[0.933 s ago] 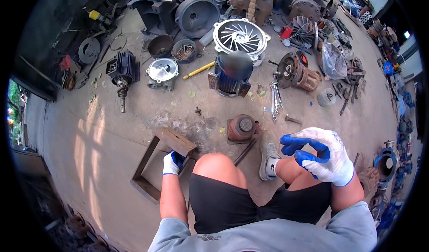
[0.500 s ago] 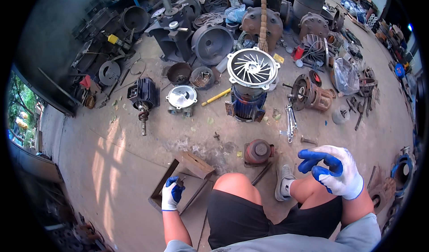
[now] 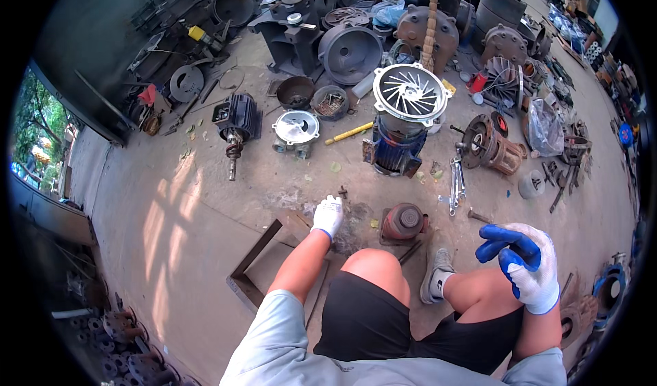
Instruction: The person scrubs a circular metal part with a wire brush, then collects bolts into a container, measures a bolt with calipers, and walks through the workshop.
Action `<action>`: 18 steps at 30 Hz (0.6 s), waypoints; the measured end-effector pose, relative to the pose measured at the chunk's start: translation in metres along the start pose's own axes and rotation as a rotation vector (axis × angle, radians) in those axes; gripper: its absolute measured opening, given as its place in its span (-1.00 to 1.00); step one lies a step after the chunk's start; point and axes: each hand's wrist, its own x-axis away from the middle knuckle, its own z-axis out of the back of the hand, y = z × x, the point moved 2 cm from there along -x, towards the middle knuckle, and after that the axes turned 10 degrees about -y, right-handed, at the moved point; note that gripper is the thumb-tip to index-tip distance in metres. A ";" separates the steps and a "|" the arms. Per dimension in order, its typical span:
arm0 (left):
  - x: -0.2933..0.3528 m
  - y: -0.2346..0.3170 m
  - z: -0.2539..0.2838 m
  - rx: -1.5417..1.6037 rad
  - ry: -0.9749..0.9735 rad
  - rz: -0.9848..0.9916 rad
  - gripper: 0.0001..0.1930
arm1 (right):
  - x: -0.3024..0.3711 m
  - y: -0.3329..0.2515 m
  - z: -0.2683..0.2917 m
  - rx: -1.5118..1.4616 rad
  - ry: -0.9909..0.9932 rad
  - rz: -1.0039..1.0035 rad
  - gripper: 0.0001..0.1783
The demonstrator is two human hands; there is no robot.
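My left hand [image 3: 328, 216], in a white glove with blue palm, reaches over the floor past the rusty angled steel frame [image 3: 257, 250]. Its fingers are curled downward, and whatever they hold is hidden under the glove. A small cross-shaped metal piece [image 3: 343, 192] lies just beyond the fingertips. My right hand [image 3: 527, 263], gloved alike, is raised above my right knee. Its fingers are bent, with a gap to the thumb and nothing between them. A reddish-brown bottle jack [image 3: 404, 222] stands on the floor between the hands, beyond my knees.
Ahead stands a blue motor [image 3: 397, 146] topped by a silver finned impeller [image 3: 410, 93]. Several wrenches [image 3: 456, 186] and a bolt [image 3: 479, 216] lie to its right. A dark motor [image 3: 238, 117] and a silver pump housing [image 3: 295, 127] sit left. Heaped metal parts line the back.
My left hand has moved from the steel frame forward and right, turning its back upward; the small dark piece in it no longer shows. The view has shifted. My right hand keeps its pose.
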 end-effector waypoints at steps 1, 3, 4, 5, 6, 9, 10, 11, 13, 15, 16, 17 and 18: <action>-0.001 0.001 0.001 -0.024 -0.022 0.016 -0.73 | 0.003 0.000 0.000 0.004 0.014 -0.004 -0.50; 0.001 -0.002 0.009 -0.009 0.016 0.040 -0.73 | 0.004 -0.003 -0.005 -0.027 0.051 -0.002 -0.48; 0.002 -0.005 0.015 -0.004 0.040 0.054 -0.73 | 0.005 -0.003 -0.007 -0.042 0.055 0.010 -0.48; 0.010 -0.008 0.019 0.041 0.064 0.037 -0.74 | 0.005 -0.002 -0.010 -0.059 0.055 0.022 -0.47; 0.015 -0.014 0.028 0.133 0.091 0.050 -0.72 | 0.006 -0.001 -0.012 -0.086 0.052 0.022 -0.46; 0.041 -0.010 0.071 0.551 0.342 0.035 -0.69 | 0.004 0.004 -0.012 -0.007 0.025 0.015 -0.46; 0.054 0.017 0.109 0.750 0.403 -0.038 -0.69 | 0.007 0.005 -0.012 0.015 0.081 0.034 -0.47; 0.080 0.043 0.153 0.941 0.455 -0.108 -0.69 | 0.007 0.004 -0.008 0.120 0.057 0.046 -0.46; 0.133 0.092 0.220 1.322 0.362 -0.252 -0.72 | 0.002 0.008 -0.007 0.278 0.055 0.157 -0.41; 0.182 0.126 0.262 1.334 0.282 -0.526 -0.73 | -0.010 0.000 -0.019 0.473 0.062 0.165 -0.34; 0.202 0.137 0.276 1.249 0.271 -0.557 -0.71 | -0.019 -0.001 -0.030 0.583 0.054 0.187 -0.30; 0.219 0.149 0.290 1.182 0.273 -0.605 -0.68 | -0.030 0.001 -0.038 0.570 0.022 0.232 -0.27; 0.226 0.159 0.296 1.235 0.268 -0.605 -0.66 | -0.038 -0.001 -0.042 0.616 -0.032 0.297 -0.31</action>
